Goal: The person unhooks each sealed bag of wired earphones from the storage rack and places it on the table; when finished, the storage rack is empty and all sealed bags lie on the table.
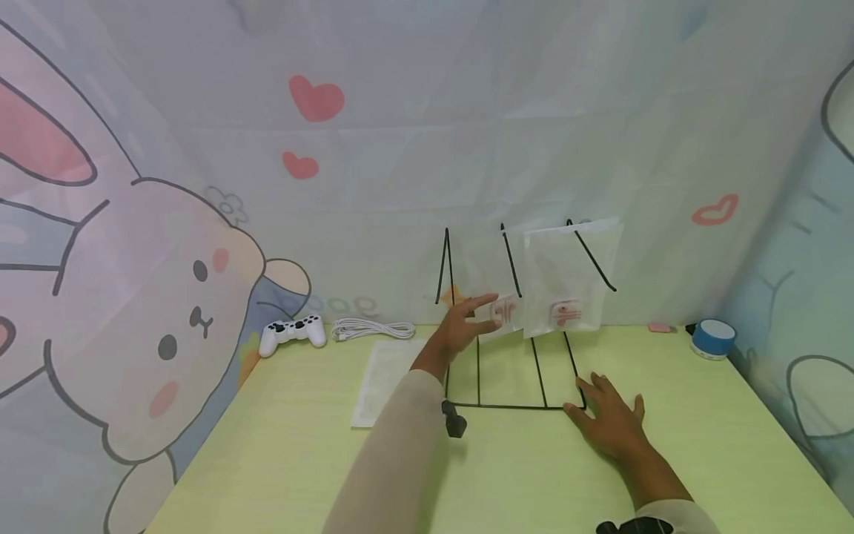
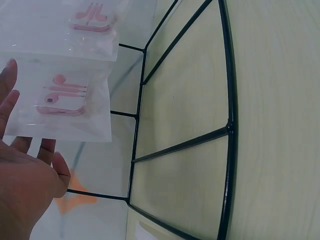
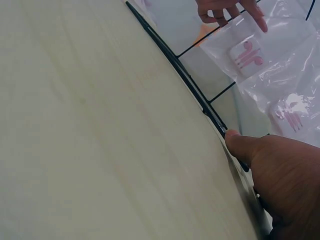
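A black wire display rack (image 1: 497, 406) with upright hooks stands on the table. Two clear plastic bags hang from it, each with pink-and-white earphones inside: one bag (image 1: 577, 274) at the right, another bag (image 2: 30, 120) in the middle. My left hand (image 1: 460, 330) is at the middle bag's left edge with its fingers spread; in the right wrist view one finger lies against the plastic. My right hand (image 1: 610, 419) rests at the rack's front right corner. Its thumb (image 3: 240, 142) presses on the base bar, and its other fingers are hidden in the right wrist view.
Left of the rack lies a flat white packet (image 1: 373, 382). Behind it are a coiled white cable (image 1: 373, 329) and a white game controller (image 1: 292, 334). At the back right sit a blue-and-white round container (image 1: 713, 339) and a small pink block (image 1: 659, 328). A printed cloth hangs behind.
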{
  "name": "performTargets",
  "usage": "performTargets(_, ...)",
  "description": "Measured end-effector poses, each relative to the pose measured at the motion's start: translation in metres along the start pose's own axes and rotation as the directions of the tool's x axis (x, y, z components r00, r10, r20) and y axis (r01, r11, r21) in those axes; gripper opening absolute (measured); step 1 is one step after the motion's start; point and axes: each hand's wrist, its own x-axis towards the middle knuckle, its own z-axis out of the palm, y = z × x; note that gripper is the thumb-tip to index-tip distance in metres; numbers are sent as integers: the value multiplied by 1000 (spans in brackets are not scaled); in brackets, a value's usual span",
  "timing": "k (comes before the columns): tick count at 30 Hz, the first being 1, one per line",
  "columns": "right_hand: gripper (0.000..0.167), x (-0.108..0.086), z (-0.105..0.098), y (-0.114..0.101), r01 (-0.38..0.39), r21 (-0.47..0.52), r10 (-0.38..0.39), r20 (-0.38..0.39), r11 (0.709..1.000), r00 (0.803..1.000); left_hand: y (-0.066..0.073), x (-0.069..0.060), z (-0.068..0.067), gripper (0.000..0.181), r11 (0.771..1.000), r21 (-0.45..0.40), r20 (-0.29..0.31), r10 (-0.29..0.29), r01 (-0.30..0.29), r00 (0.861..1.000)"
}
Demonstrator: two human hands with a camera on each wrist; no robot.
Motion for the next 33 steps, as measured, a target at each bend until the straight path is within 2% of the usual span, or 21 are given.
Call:
performTargets(9, 78, 1, 3, 2, -2, -13, 2, 1, 1000, 1000, 1, -4, 2, 62, 999, -9, -9, 34, -34, 999)
performTargets(14, 79, 2, 4, 4, -3, -10, 3, 4, 1000, 1000, -2, -9, 3, 61, 995, -7, -51, 97, -97, 994)
performTargets(18, 79, 3, 4, 4, 1, -16, -1, -2, 1000, 1000, -2, -12, 8, 58, 987, -7, -109, 159, -161, 981)
performTargets(22, 78, 2, 4, 4, 5, -14, -5, -9, 1000, 1000, -2, -15, 14, 57, 980, 4, -168, 196, -199, 966)
performTargets(27, 77, 2, 4, 5, 2, -13, -2, -12, 1000, 1000, -1, -20, 20, 55, 977, 50, -226, 211, -205, 951)
performTargets(33, 78, 3, 4, 6, -1, -18, 0, -8, 1000, 1000, 0, -22, 25, 52, 974, 61, -307, 227, -219, 924)
